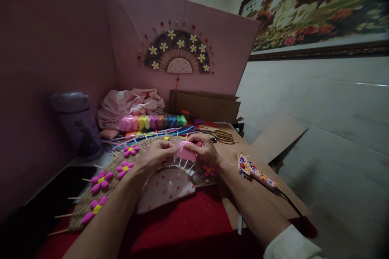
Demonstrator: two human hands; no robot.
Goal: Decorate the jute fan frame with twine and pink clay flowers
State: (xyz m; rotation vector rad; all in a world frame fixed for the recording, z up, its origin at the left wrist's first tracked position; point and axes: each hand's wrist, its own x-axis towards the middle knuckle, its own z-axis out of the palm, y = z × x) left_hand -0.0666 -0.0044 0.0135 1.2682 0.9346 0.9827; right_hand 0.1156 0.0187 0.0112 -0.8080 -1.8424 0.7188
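Both my hands meet over a fan-shaped craft piece (100,194) made of woven twine, wooden sticks and pink clay flowers, which lies on a red cloth. My left hand (156,153) and my right hand (204,147) are both closed on a small packet of pink clay (186,152) held between them, above the fan's top edge. A dotted pink half-circle (165,188) forms the fan's centre, just below my wrists.
A row of coloured clay packets (153,122) and pipe cleaners lie behind the fan. Gold scissors (223,135) rest at the right, a patterned glue gun (257,173) on cardboard nearer me. A purple bottle (77,123) stands left. A finished fan (178,52) hangs on the pink board.
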